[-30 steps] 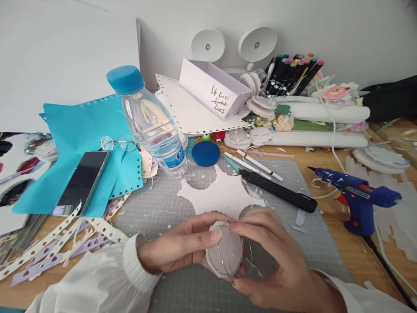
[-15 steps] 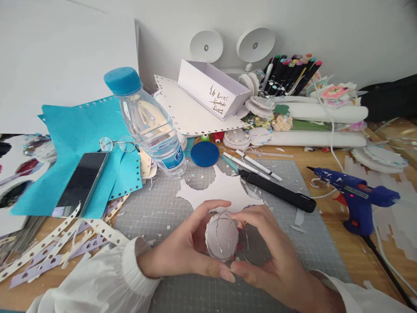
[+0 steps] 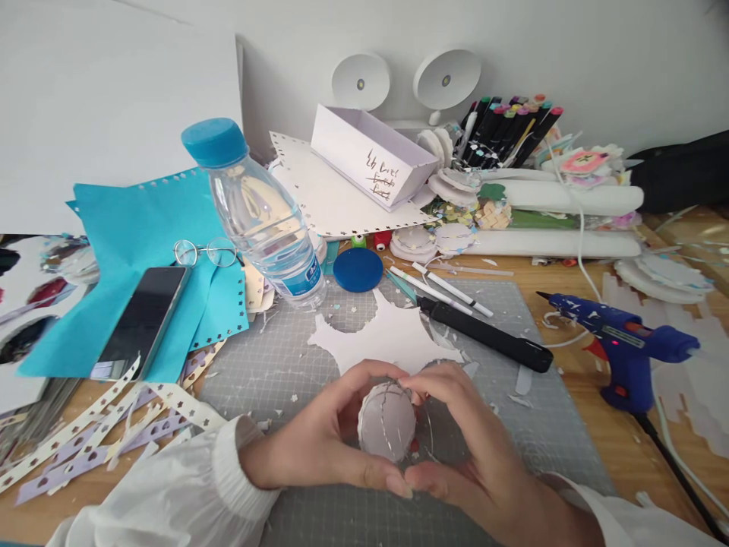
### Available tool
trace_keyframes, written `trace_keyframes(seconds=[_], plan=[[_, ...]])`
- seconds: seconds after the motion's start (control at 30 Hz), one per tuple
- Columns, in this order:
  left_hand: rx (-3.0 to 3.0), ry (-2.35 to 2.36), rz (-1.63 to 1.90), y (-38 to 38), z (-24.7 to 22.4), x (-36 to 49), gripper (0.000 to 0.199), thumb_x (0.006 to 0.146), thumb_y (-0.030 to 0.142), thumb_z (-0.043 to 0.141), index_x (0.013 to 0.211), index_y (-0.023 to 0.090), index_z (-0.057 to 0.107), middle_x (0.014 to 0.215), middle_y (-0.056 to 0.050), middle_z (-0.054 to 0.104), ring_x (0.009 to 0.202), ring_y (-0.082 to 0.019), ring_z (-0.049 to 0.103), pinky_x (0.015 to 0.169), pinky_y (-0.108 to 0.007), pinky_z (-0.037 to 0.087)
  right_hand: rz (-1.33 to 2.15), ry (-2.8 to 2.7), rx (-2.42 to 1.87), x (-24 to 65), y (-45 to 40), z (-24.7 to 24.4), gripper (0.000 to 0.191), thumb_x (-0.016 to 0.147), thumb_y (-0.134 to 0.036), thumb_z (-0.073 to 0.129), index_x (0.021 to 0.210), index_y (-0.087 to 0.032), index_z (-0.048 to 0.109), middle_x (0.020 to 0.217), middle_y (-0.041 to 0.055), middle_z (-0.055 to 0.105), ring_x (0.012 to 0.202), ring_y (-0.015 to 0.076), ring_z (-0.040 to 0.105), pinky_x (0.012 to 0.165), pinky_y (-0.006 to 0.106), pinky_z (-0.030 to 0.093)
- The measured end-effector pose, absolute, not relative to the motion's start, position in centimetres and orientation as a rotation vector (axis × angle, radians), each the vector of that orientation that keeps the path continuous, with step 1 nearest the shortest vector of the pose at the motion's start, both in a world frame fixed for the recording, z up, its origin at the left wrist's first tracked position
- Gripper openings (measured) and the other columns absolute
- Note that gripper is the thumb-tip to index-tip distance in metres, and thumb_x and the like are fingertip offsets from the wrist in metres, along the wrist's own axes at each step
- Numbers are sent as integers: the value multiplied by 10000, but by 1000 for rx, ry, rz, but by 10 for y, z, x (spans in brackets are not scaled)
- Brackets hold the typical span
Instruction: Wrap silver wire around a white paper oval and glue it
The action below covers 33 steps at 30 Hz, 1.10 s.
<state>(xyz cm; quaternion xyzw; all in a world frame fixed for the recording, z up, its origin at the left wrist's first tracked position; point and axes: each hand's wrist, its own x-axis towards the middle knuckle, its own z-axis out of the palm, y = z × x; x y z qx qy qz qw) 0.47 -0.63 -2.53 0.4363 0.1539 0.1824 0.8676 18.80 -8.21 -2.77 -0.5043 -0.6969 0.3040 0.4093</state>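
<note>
My left hand (image 3: pixel 333 433) is closed round the left side of a small white paper disc (image 3: pixel 387 425) with a scalloped edge. A thin silvery wire (image 3: pixel 430 425) crosses the disc's face and loops out to its right. My right hand (image 3: pixel 478 448) is closed at the disc's right side, its index fingertip on the wire at the top edge. Both thumb tips meet below the disc. Fingers behind the disc are mostly hidden. Just beyond my hands, a white paper offcut (image 3: pixel 387 334) with curved cut-outs lies on the grey cutting mat (image 3: pixel 273 372).
A water bottle (image 3: pixel 262 220) stands behind my left hand, near a phone (image 3: pixel 142 319) and glasses (image 3: pixel 205 252) on blue paper. A black-handled tool (image 3: pixel 490 334) and white pens (image 3: pixel 449 289) lie beyond. The blue glue gun (image 3: pixel 626 342) is at right, paper strips (image 3: pixel 108 433) at left.
The disc has dropped slightly toward me. My right index finger has moved down and left along the top edge, and the wire lies closer to the disc.
</note>
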Motion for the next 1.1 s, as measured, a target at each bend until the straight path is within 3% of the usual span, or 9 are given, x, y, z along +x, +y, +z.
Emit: trace_keyframes(seconds=[0.13, 0.3, 0.63, 0.77, 0.87, 1.1], plan=[[914, 294, 366, -6, -27, 2, 699, 645, 102, 814, 1235, 273, 480, 1090, -35, 564, 939, -162, 604, 804, -274, 472, 783, -1754, -1254, 188, -83, -27, 516, 851, -585, 546, 1223, -241, 451, 973, 45, 547, 858, 196, 520, 736, 312, 462], [947, 295, 370, -5, -26, 1, 566, 723, 247, 784, 1214, 224, 503, 1117, -69, 560, 955, -173, 581, 806, -279, 452, 780, -1735, -1227, 185, -83, -29, 530, 837, -594, 555, 1216, -236, 455, 948, 41, 528, 837, 187, 521, 706, 291, 472], [953, 302, 379, -4, -25, 0, 504, 759, 242, 754, 1214, 249, 540, 1156, -66, 568, 901, -156, 605, 779, -277, 462, 739, -1712, -1199, 188, -84, -25, 532, 847, -580, 560, 1223, -218, 454, 988, 47, 511, 873, 179, 516, 736, 271, 476], [953, 319, 381, -3, -24, 0, 472, 753, 274, 758, 1180, 215, 566, 1085, -76, 612, 906, -175, 603, 782, -288, 454, 720, -1738, -1203, 189, -83, -23, 529, 861, -569, 549, 1254, -229, 451, 1019, 56, 514, 905, 190, 524, 758, 284, 480], [948, 330, 351, -3, -24, 0, 491, 758, 304, 753, 1195, 205, 552, 1049, -86, 635, 933, -205, 608, 804, -318, 445, 697, -1775, -1186, 189, -84, -24, 547, 860, -553, 561, 1300, -255, 431, 1049, 58, 513, 925, 196, 529, 755, 288, 487], [973, 331, 395, 0, -21, 1, 593, 723, 321, 777, 1251, 239, 522, 1206, -83, 554, 1150, -244, 503, 949, -354, 386, 621, -1839, -1194, 187, -85, -24, 511, 868, -439, 561, 1319, -226, 450, 1074, 76, 470, 965, 211, 516, 789, 318, 491]])
